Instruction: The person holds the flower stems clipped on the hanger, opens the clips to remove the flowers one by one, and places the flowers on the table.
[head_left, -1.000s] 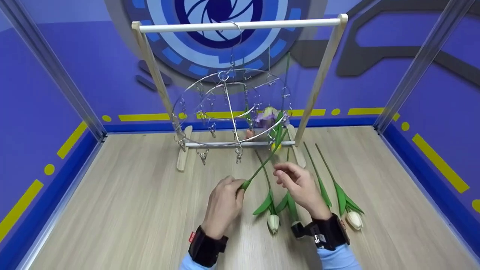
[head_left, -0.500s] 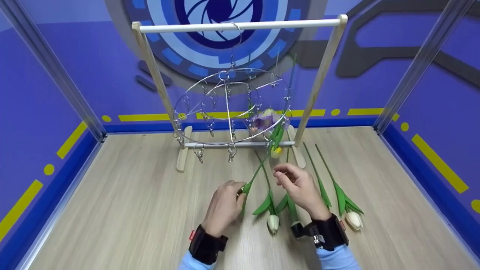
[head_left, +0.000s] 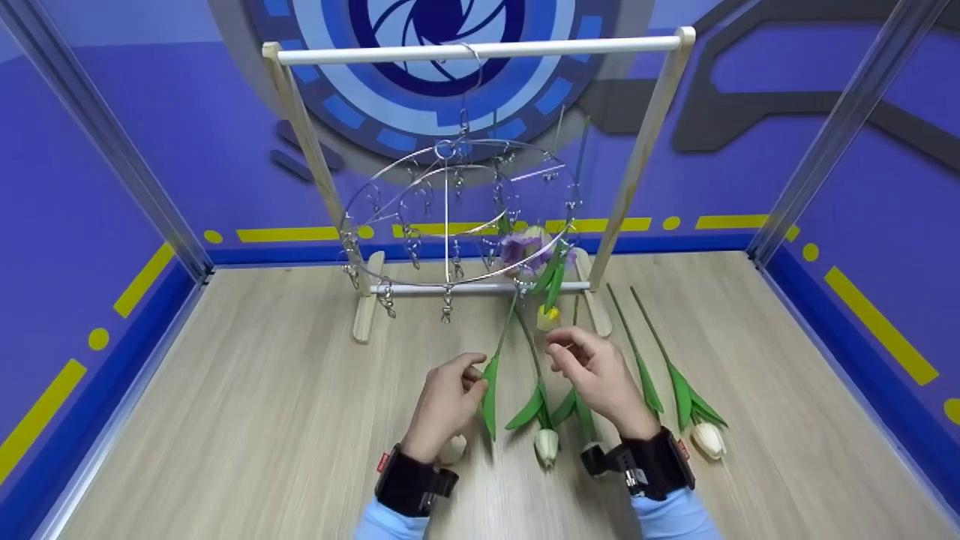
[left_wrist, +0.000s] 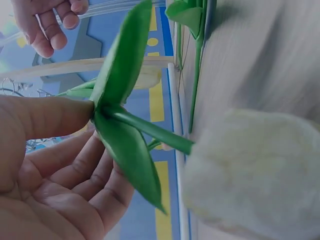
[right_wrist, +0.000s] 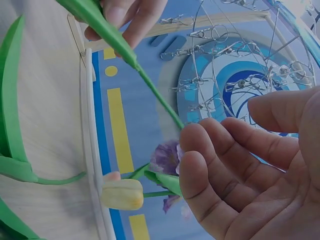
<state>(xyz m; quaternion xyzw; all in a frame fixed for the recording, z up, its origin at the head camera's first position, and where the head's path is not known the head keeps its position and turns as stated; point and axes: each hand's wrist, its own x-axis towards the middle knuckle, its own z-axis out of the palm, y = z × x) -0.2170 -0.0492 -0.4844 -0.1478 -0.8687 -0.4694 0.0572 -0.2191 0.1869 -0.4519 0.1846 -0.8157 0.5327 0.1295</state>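
The left hand (head_left: pixel 442 401) has its thumb against the leaf base of a white tulip (head_left: pixel 490 397); whether the fingertips pinch it cannot be told, as they are partly hidden behind the leaf. The right hand (head_left: pixel 600 379) grasps nothing, its fingers loosely bent.

On the left, below the top bar of the wooden rack (head_left: pixel 360 56), hangs a round wire hanger (head_left: pixel 447 225) with small metal clips (head_left: pixel 447 300) around its rings. In front of the rack, the left hand wears a black wristband (head_left: pixel 409 480). The white tulip is there too, its bloom low beside the wrist and its stem running up to the hanger's near rim. Just right of it, a second tulip (head_left: pixel 547 446) lies on the wooden table (head_left: pixel 247 412), its stem pointing toward the rack. Inside the rack's right part hang a purple flower (head_left: pixel 525 251) and, slightly lower and further right, a yellow-tipped tulip (head_left: pixel 549 316), bloom down.

The right hand is in front of the rack's right foot (head_left: pixel 596 307), above a third tulip (head_left: pixel 585 420) and near the leaf of a fourth tulip (head_left: pixel 649 390). Farthest right, in front of the rack and beyond its foot, lies a fifth tulip (head_left: pixel 707 440), its bloom white.
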